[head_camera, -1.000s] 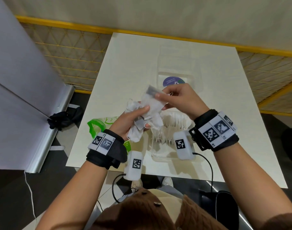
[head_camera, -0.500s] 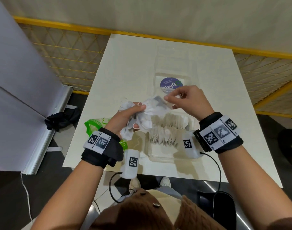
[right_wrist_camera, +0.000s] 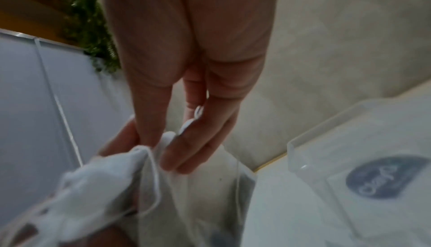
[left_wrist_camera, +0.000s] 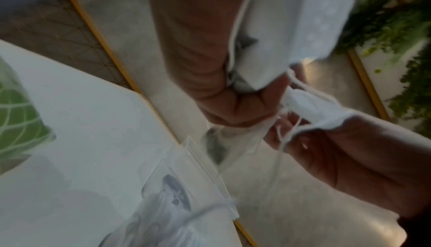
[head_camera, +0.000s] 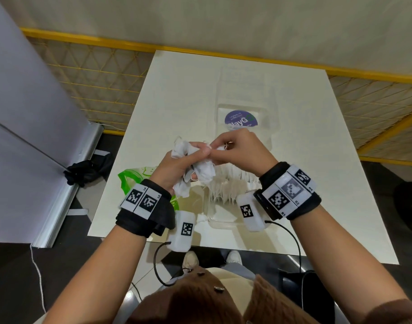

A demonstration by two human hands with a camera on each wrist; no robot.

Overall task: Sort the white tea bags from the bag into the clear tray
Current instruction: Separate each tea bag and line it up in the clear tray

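My left hand [head_camera: 177,164] grips a crumpled bunch of white tea bags [head_camera: 201,170] with loose strings, held above the table's near middle. My right hand [head_camera: 235,148] meets it from the right and pinches one white tea bag [left_wrist_camera: 310,107] at the bunch's top. In the right wrist view that tea bag [right_wrist_camera: 102,175] and its string sit between thumb and fingers. Under both hands lies the clear tray [head_camera: 215,220], with a row of upright tea bags [head_camera: 233,185] in it. The green-printed bag [head_camera: 132,181] lies left of my left wrist.
A clear lid [head_camera: 268,118] with a round purple sticker [head_camera: 241,119] lies on the white table [head_camera: 181,94] beyond my hands. A grey partition [head_camera: 25,113] stands to the left. Yellow mesh fencing [head_camera: 95,78] runs behind the table.
My hands have come closer together and lower over the tray. The tea bag that my right hand held up and apart is now back at the bunch, pinched at its top.
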